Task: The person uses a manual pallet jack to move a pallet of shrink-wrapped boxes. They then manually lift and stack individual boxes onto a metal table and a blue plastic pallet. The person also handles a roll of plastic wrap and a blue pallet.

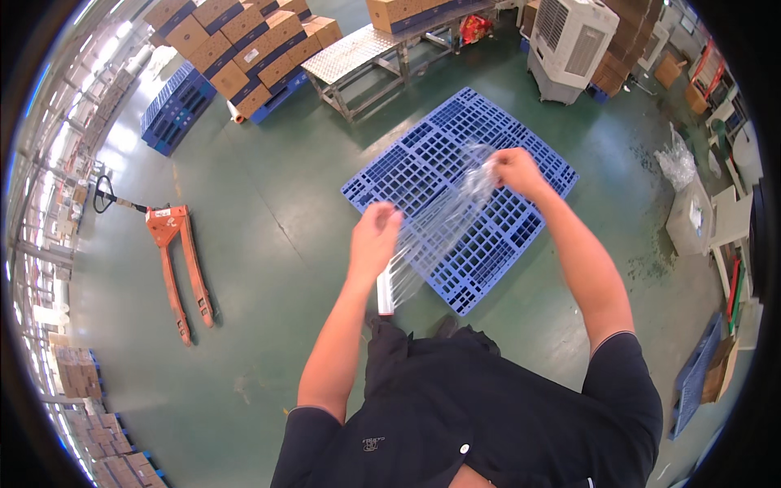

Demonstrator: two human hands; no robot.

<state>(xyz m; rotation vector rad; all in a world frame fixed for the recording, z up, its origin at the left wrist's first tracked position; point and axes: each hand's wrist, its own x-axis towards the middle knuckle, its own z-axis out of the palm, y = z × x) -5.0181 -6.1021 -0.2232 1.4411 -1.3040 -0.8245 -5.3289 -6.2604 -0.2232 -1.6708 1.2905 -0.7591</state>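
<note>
My left hand is closed at the upper part of a roll of clear stretch film, whose white lower end shows below the wrist. A loose sheet of the film runs from the roll up to my right hand. The fingers of that hand are pinched on the bunched end of the film. Beneath both hands a blue plastic pallet with a grid top lies on the green floor, seen through the film. My left fingertips are a little blurred.
An orange pallet jack stands on the left. Stacked cartons and a metal table are at the back, with a grey air cooler at the far right. Another blue pallet leans at the right.
</note>
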